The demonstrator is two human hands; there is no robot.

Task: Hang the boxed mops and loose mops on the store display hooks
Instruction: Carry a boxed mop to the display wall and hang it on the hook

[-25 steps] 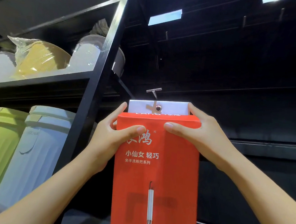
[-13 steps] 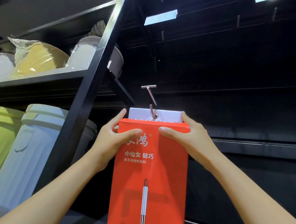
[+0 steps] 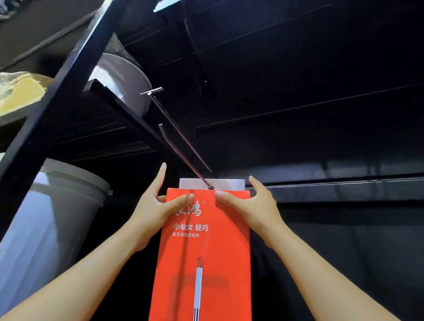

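Observation:
A tall red mop box (image 3: 206, 263) with white print and a white hang tab (image 3: 229, 185) at its top stands upright before the dark display wall. A long metal display hook (image 3: 179, 136) passes through the hole in the tab, and the box sits far back along it. My left hand (image 3: 154, 206) holds the box's upper left corner, thumb across the front and fingers stretched up along the side. My right hand (image 3: 250, 208) grips the upper right corner, thumb on the front and fingers behind.
A black shelf post (image 3: 65, 89) rises on the left. Beside it stand a pale blue bin (image 3: 43, 234), a grey tub (image 3: 125, 82) on the shelf above, and a wrapped yellow item (image 3: 18, 92). Dark slat rails (image 3: 358, 184) cross the wall to the right.
The box has slid back along the hook toward the wall, so much more of the hook shows in front of the tab. Both hands moved forward with it, and the view tilted up.

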